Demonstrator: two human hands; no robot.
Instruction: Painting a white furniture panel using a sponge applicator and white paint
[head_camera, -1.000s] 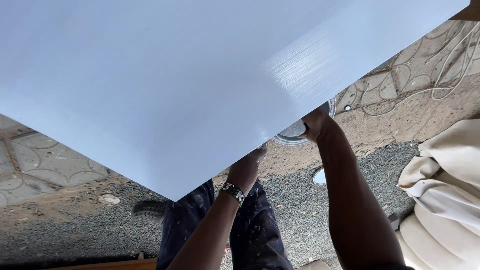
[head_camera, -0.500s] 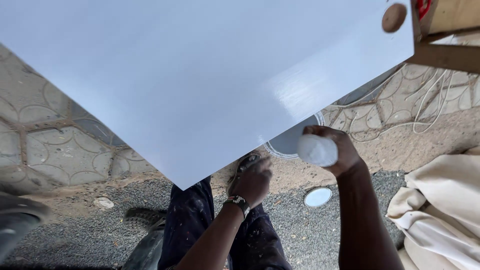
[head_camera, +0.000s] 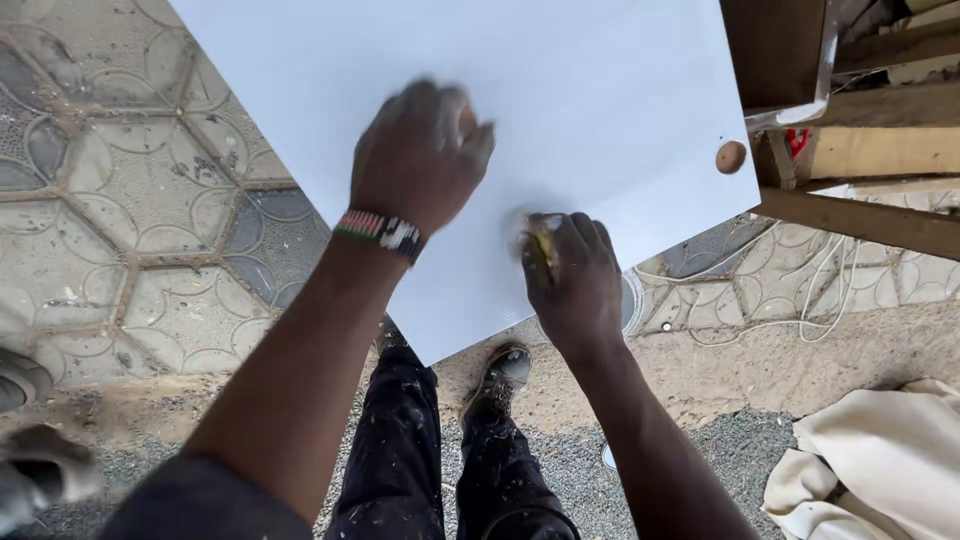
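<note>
**Both hands on the white panel**

Your left hand (head_camera: 420, 150), blurred, rests knuckles-up on the flat glossy white board (head_camera: 560, 90), fingers curled together. Your right hand (head_camera: 572, 280) presses down near the board's lower edge, fingers closed around a small yellowish pad (head_camera: 541, 243). The board lies in front of you, above the patterned paving (head_camera: 130, 230).

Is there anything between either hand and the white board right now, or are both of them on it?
Nothing visible stands in the way. The left hand lies over the white board, blurred, so contact is unclear. The right hand presses a small yellowish pad onto the board near its lower edge. The round hole lies off to the side.
</note>
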